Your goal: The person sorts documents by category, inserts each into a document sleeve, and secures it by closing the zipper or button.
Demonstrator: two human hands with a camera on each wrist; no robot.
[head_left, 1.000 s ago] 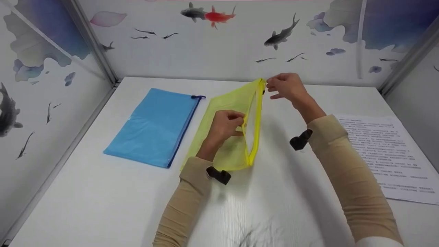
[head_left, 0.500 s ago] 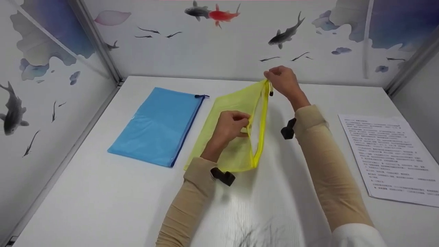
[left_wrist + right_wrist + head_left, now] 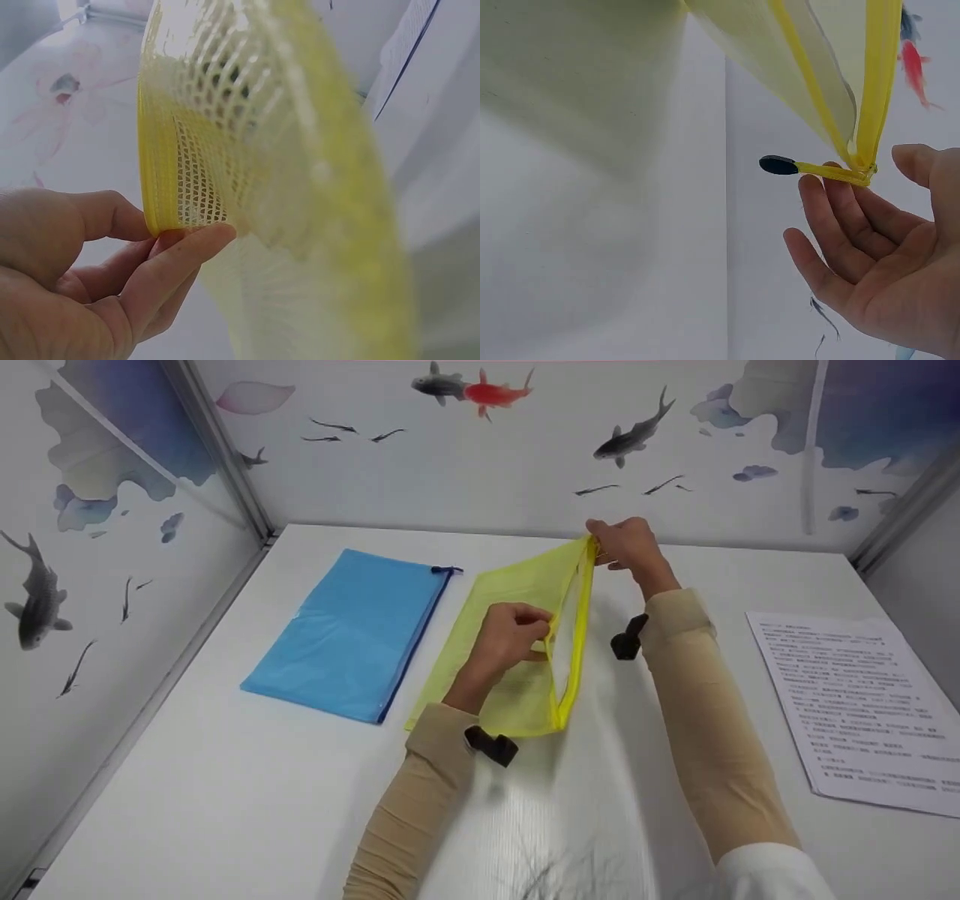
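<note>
A yellow mesh zip pouch [image 3: 517, 585] is raised off the white table [image 3: 225, 780] along its right edge, its mouth gaping. My left hand [image 3: 541, 628] pinches the near lip of the zip edge between thumb and fingers; the left wrist view shows this pinch [image 3: 176, 240] on the yellow band [image 3: 154, 172]. My right hand [image 3: 601, 547] is at the pouch's far corner. In the right wrist view its fingers [image 3: 832, 225] lie relaxed and spread, with the corner and the dark zip pull [image 3: 778, 164] resting against the fingertips.
A blue zip pouch [image 3: 352, 630] lies flat to the left of the yellow one. A printed sheet of paper [image 3: 855, 705] lies at the table's right side. Walls with fish pictures close in the table at left, back and right.
My right hand has come in from just beside the far corner to touch it, rising and then dropping slightly. My left hand keeps its pinch in the same place.
</note>
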